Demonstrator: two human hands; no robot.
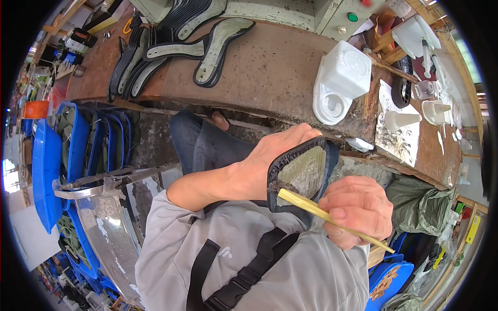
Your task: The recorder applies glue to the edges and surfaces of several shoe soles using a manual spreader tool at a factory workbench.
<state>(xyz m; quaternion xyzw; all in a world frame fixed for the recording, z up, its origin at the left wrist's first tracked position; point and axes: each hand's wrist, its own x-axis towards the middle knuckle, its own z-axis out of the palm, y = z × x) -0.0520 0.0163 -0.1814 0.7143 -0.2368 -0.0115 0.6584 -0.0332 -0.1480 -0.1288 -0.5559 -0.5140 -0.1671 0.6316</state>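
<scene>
My left hand (259, 160) is closed round a shoe sole (303, 172), a dark-edged piece with a grey-green inner face turned upward. In my right hand (359, 211) is a slim yellow brush-like stick (306, 203), pinched between thumb and fingers. Its wider end meets or nearly meets the sole's lower edge; bristles cannot be made out. Beyond my hands, similar dark soles (224, 52) with grey-green faces lie stacked and overlapping on the brown workbench (264, 65). A white plastic container (346, 70) with a round open cup stands at the bench's right.
Blue trays (46, 173) holding greenish pieces stand at the left. A metal-edged surface (106, 223) lies beside my left arm. White nozzles (402, 120) and a stained paper sheet (402, 142) occupy the right bench. A green plastic bag (420, 205) hangs below it.
</scene>
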